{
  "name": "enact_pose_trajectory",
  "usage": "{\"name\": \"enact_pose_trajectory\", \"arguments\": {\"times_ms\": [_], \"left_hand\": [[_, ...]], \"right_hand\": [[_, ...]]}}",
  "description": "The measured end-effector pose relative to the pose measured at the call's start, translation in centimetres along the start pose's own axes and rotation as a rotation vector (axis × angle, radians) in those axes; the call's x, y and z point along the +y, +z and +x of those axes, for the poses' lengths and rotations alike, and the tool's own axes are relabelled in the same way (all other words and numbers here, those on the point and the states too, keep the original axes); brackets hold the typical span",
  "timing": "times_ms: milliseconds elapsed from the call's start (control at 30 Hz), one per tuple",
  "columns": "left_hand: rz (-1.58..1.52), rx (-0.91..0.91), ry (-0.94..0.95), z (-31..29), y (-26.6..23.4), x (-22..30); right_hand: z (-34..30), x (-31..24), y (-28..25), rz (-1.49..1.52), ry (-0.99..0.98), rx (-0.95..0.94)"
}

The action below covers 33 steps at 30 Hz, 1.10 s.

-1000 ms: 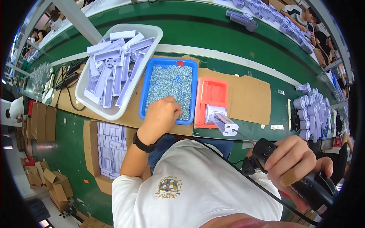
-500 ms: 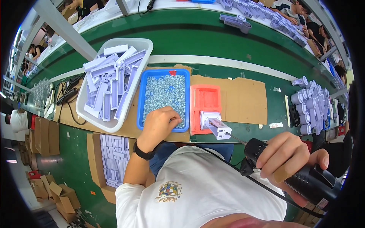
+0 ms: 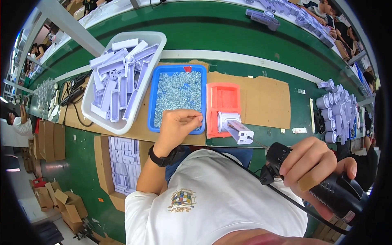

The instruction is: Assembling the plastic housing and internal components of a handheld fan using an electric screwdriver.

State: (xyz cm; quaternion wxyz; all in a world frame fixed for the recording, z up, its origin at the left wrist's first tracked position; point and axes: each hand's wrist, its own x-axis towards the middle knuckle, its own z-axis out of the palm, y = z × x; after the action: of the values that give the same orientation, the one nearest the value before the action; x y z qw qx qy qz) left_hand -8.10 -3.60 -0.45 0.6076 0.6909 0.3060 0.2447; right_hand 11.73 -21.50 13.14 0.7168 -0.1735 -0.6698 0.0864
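Observation:
My right hand [image 3: 311,164] is wrapped round a black electric screwdriver [image 3: 339,196]. Its thin bit points left and its tip is at the end face of a pale lavender plastic housing [image 3: 243,135]. That housing sits in a red fixture [image 3: 224,98], its round part in the lower pocket and its arm jutting toward me. Over the near right side of a blue tray [image 3: 152,102] full of small silver screws [image 3: 179,92], my left hand [image 3: 179,125] is closed in a pinch. Whatever its fingertips hold is too small to make out.
Left of the tray stands a white tub [image 3: 161,45] of lavender plastic pieces. Below it, a carton [image 3: 105,163] holds more. Finished-looking housings [image 3: 337,108] are heaped at the right. Cardboard [image 3: 265,100] lies under the fixture. Other people work across the bench.
My left hand has risen from among the screws and shifted right, toward the tray's edge, fingertips now pinched together. The right hand keeps the screwdriver at the housing; the whole view has shifted slightly.

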Motion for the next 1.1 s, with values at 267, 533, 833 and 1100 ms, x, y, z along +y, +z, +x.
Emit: {"name": "enact_pose_trajectory", "arguments": {"times_ms": [267,533,833,1100], "left_hand": [[-0.148,-0.029,0.121,0.8,0.6,-0.3],[0.352,0.059,0.640,0.5,2.2,0.5],[0.421,0.027,0.800,0.4,3.0,0.8],[0.438,0.007,0.884,0.3,2.9,0.7]], "right_hand": [[0.1,0.4,-0.2,-0.016,-0.014,0.023],[-0.5,1.0,-0.2,0.056,-0.014,0.115],[-0.5,1.3,-0.1,0.071,-0.031,0.106],[-0.4,1.4,-0.1,0.084,-0.007,0.076]]}}
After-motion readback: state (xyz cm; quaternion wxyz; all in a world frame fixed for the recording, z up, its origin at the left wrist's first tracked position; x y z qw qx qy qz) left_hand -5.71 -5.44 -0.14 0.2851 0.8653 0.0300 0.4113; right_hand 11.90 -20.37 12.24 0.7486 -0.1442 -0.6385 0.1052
